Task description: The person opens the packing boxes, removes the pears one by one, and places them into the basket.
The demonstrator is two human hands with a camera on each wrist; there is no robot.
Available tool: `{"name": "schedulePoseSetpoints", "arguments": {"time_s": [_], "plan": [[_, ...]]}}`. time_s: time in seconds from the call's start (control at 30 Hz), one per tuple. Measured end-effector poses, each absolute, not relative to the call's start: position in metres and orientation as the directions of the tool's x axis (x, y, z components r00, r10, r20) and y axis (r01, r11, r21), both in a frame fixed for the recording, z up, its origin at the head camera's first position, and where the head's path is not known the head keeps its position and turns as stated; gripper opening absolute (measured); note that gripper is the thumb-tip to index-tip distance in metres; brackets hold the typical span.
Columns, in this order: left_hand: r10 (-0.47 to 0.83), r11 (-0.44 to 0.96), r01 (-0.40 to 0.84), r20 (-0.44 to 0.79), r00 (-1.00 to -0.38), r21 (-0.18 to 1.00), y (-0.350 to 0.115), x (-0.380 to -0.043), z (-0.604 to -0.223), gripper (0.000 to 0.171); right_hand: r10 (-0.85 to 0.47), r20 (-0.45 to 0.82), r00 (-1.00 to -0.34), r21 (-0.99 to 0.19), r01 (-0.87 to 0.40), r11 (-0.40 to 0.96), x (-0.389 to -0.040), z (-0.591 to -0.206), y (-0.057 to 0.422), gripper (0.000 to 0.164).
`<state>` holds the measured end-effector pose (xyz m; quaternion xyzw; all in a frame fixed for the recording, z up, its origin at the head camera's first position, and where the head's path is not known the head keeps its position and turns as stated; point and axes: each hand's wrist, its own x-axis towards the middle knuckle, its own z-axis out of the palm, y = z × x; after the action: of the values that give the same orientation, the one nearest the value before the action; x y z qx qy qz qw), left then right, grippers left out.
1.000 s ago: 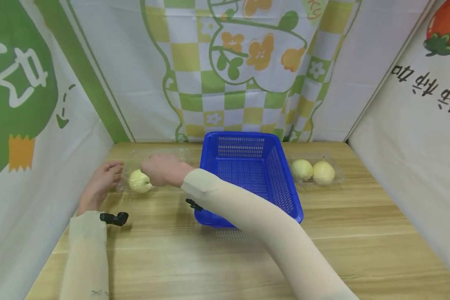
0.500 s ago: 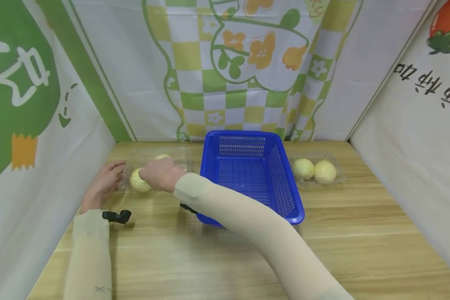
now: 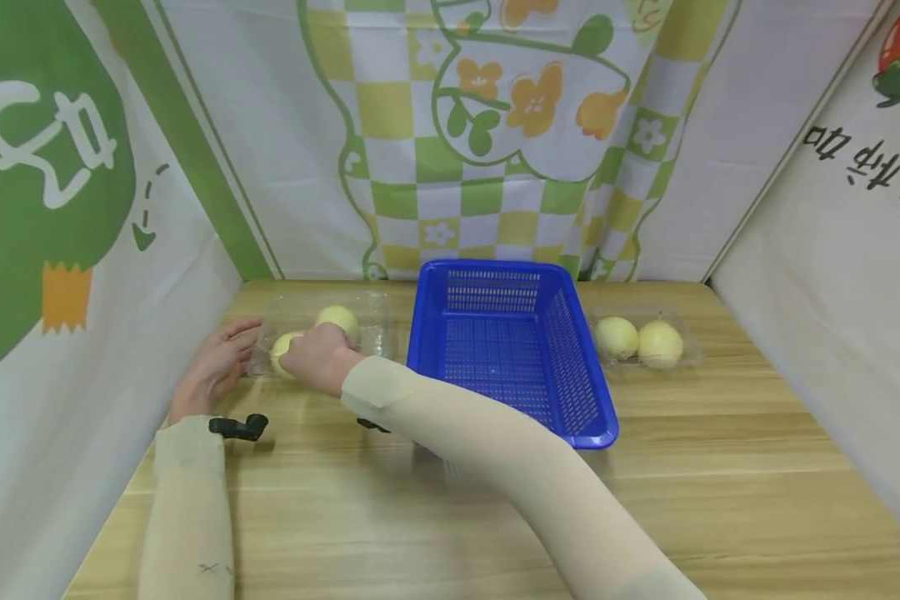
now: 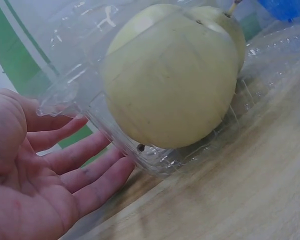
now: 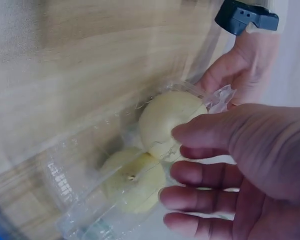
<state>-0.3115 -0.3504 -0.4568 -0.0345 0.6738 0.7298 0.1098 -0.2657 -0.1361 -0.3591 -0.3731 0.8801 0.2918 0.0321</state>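
Head view: left hand (image 3: 217,362) at the left end of a clear plastic container (image 3: 378,321), right hand (image 3: 317,358) above its near side. Left wrist view: the left fingers are slightly bent and a little spread, palm turned to the camera, tips at the container's end wall (see-through plastic, so exact contact is hard to read). Just past those fingertips, inside the container, sits the nearer pear (image 4: 170,80), pale yellow-green; the farther pear (image 3: 337,321) lies beside it, on the side away from the left fingers, the two touching or nearly so. Right wrist view: right fingers apart and gently bent, thumb overlapping the edge of the nearer pear, the other fingertips over the container; cannot tell whether they meet plastic or fruit. To the right of the right-hand fingers, a perforated blue basket (image 3: 492,292), bare floor showing. Well off to the right of both sets of fingers, beyond the basket, a second clear container (image 3: 686,337) with a pair of similar pears (image 3: 617,337) side by side. Under everything, a wood-grain table (image 3: 720,500); ahead of the fingers, a green-and-yellow checked cloth (image 3: 468,200).
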Motion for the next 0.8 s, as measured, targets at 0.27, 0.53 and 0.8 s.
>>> {"name": "schedulePoseSetpoints", "arguments": {"time_s": [0.27, 0.53, 0.8], "plan": [[0.093, -0.001, -0.234, -0.233, -0.968, 0.972, -0.351, -0.310, -0.454, 0.065, -0.576, -0.307, -0.758, 0.570, -0.631, 0.527, -0.262, -0.360, -0.143, 0.036], [0.060, 0.074, -0.264, -0.269, -0.961, 0.962, -0.351, -0.312, -0.455, 0.065, -0.481, -0.334, -0.810, 0.661, -0.565, 0.493, -0.254, -0.362, -0.152, 0.035], [0.095, -0.027, -0.222, -0.218, -0.971, 0.975, -0.354, -0.310, -0.455, 0.067, -0.495, -0.330, -0.804, 0.661, -0.571, 0.487, -0.252, -0.365, -0.156, 0.035]]}}
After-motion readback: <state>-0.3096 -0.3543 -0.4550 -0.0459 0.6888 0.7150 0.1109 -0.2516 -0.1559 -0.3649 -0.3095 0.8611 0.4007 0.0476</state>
